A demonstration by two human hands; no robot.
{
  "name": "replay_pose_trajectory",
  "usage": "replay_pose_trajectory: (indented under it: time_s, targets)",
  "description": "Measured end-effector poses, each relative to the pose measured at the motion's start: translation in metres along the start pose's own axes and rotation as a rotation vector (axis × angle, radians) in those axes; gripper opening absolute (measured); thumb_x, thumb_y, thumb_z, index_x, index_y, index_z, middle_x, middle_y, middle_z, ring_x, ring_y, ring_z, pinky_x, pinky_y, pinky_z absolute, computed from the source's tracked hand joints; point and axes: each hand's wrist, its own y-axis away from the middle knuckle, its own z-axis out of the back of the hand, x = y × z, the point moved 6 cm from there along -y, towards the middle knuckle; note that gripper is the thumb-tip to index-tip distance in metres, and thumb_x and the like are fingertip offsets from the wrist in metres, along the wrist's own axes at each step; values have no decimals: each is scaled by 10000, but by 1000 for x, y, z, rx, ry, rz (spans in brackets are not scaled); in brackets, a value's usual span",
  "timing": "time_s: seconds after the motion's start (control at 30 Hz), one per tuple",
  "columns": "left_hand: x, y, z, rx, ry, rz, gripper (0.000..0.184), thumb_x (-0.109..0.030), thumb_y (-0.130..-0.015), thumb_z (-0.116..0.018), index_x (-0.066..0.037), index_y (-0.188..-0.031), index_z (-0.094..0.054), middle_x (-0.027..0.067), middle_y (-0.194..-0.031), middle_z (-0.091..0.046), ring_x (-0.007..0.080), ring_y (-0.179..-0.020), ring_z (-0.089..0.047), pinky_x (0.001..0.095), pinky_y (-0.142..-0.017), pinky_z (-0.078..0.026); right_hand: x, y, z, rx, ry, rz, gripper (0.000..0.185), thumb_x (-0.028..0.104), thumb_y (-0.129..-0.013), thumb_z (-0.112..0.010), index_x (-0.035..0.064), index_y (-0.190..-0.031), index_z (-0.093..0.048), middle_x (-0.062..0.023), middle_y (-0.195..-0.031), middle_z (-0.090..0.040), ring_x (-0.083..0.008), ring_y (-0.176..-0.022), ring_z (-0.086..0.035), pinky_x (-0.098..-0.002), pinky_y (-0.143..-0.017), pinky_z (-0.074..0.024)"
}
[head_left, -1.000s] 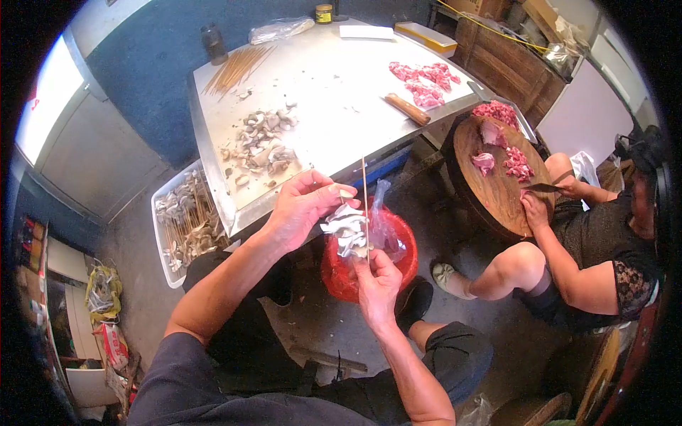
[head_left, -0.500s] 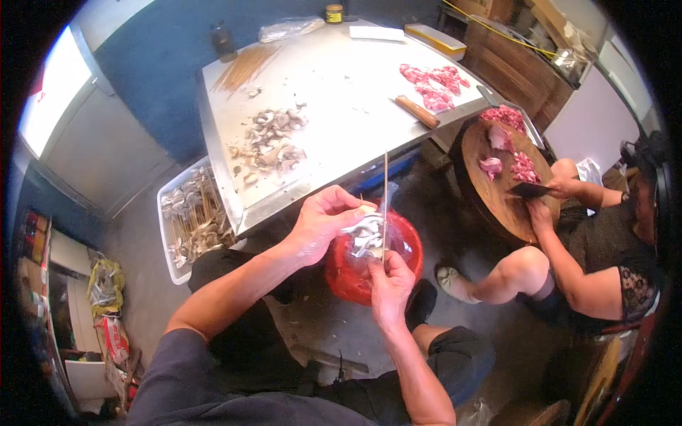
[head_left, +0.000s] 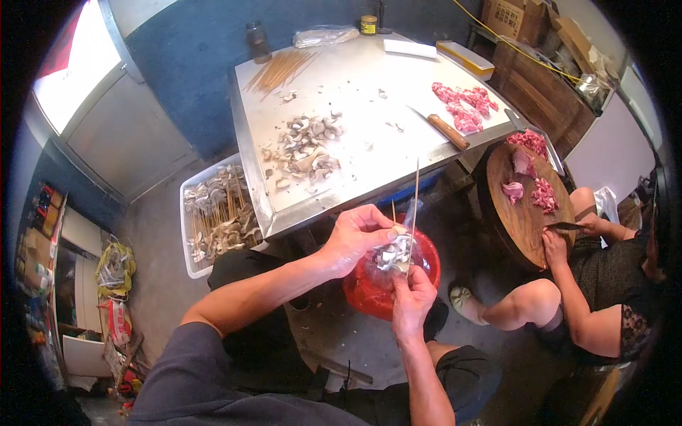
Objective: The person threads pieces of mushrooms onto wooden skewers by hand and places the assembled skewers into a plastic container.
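Above the red bucket [head_left: 364, 298], my left hand [head_left: 361, 239] pinches the upper edge of a bunch of grey-white mushroom pieces [head_left: 393, 255]. My right hand [head_left: 413, 299] is closed below it, thumb and fingers on a long bamboo skewer [head_left: 415, 192] that stands upright along the right side of the bunch. The tip of a second thin stick [head_left: 394, 210] pokes up by my left fingertips. How the sticks pass through the mushrooms is hidden. Loose mushroom pieces [head_left: 310, 145] lie piled on the metal-edged table [head_left: 383, 85], with bare skewers [head_left: 278, 71] behind them.
A white tub [head_left: 189, 245] of filled mushroom skewers stands left of the table. A wooden-handled knife [head_left: 446, 130] lies near raw meat [head_left: 465, 106]. At right, a co-worker's hands [head_left: 556, 248] hold a cleaver on a round chopping block [head_left: 515, 213] with meat.
The view has shifted, so the table and floor appear further right and lower. Both hands keep their grip on the mushrooms and skewer. The co-worker's cleaver has moved back from the cut meat.
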Motion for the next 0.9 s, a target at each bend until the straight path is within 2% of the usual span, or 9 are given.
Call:
replay_pose_trajectory:
  time_s: [0.17, 0.33, 0.4, 0.5, 0.57, 0.67, 0.7, 0.8, 0.9]
  targets:
    - [-16, -9, 12, 36, -153, -60, 115, -61, -882, -655, 4, -974, -636, 125, -990, -696, 164, -904, -660, 318, -826, -538, -1, -3, -4, -10, 4, 37, 159, 147, -945, -618, 29, -838, -606, 50, -709, -549, -25, -609, -428, -195, -543, -327]
    - [-90, -35, 67, -241, -475, -326, 125, -71, -867, -656, -9, -975, -643, 110, -937, -691, 153, -789, -655, 285, -655, -550, 3, 2, -4, -2, 48, 41, 159, 165, -948, -613, 50, -841, -594, 40, -698, -564, -16, -589, -430, -184, -523, -308]
    - [-128, -44, 81, -359, -718, -430, 118, -95, -869, -650, -17, -957, -634, 99, -903, -690, 145, -753, -643, 275, -643, -531, 5, 3, -2, -13, -3, 7, 185, 157, -941, -629, 21, -817, -608, 38, -689, -549, -44, -644, -460, -206, -586, -367]
    - [-153, -67, 122, -509, -805, -492, 95, -97, -879, -620, -29, -938, -649, 73, -884, -687, 141, -744, -636, 261, -648, -510, 0, 0, 2, -15, -5, 16, 184, 161, -942, -629, 23, -821, -612, 39, -688, -550, -42, -645, -465, -206, -588, -373]
    - [-158, -85, 142, -584, -1103, -539, 89, -60, -819, -623, -36, -879, -684, 85, -866, -688, 152, -709, -642, 281, -621, -510, 3, 0, 1, -12, -2, 36, 166, 151, -941, -620, 37, -823, -601, 35, -688, -562, -31, -610, -454, -194, -551, -348]
    - [-149, -110, 139, -391, -1406, -649, 131, -88, -765, -656, -52, -884, -701, 105, -863, -681, 203, -734, -644, 316, -683, -510, 2, 1, 0, -12, 4, 35, 146, 133, -941, -608, 49, -823, -589, 32, -688, -575, -20, -579, -448, -183, -516, -326]
    - [-146, -116, 132, -336, -1471, -622, 185, -129, -727, -686, -54, -896, -703, 118, -855, -664, 249, -822, -624, 351, -758, -498, 1, 1, 0, -9, 6, 17, 143, 124, -941, -604, 47, -820, -588, 31, -688, -577, -20, -582, -453, -182, -518, -330]
    - [-140, -124, 101, -128, -1776, -675, 210, -131, -730, -732, -39, -916, -697, 103, -907, -668, 232, -877, -613, 347, -769, -502, 0, 1, 1, -2, 40, 4, 136, 114, -940, -600, 45, -823, -590, 32, -692, -580, -21, -595, -469, -180, -532, -343]
    - [-137, -135, 97, -72, -1852, -549, 210, -136, -712, -745, -43, -894, -696, 96, -909, -670, 243, -910, -592, 357, -801, -492, 0, 1, 0, -12, 20, -10, 126, 105, -939, -597, 42, -830, -593, 32, -696, -583, -24, -609, -485, -179, -547, -356]
